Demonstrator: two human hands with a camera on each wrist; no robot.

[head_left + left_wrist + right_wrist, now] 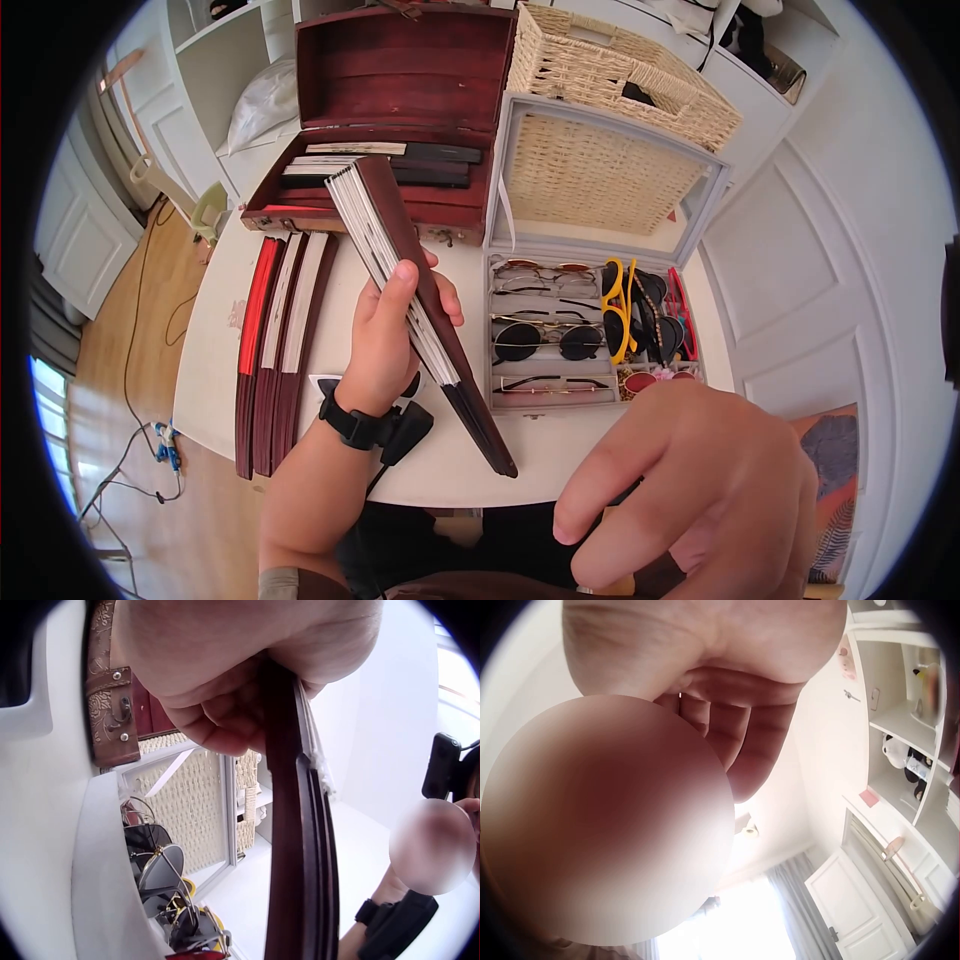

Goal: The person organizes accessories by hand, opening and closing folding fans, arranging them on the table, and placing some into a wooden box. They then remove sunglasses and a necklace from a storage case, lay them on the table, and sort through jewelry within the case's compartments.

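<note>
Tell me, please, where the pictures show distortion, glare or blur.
Head view: wide-angle distortion, the white table looking bowed, black corners; left wrist view: a round blurred patch at the right; right wrist view: a larger blurred disc at lower left, glare beside the grey curtain, and the right hand partly shaded.

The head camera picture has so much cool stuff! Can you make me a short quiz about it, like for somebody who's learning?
1. Which hand holds the raised folded fan? A) the left one; B) the right one.
2. True or false: the sunglasses case is shut.
3. How many folded fans lie side by side on the white table?

Key:
1. A, the left hand.
2. False: the sunglasses case stands open.
3. Three.
</note>
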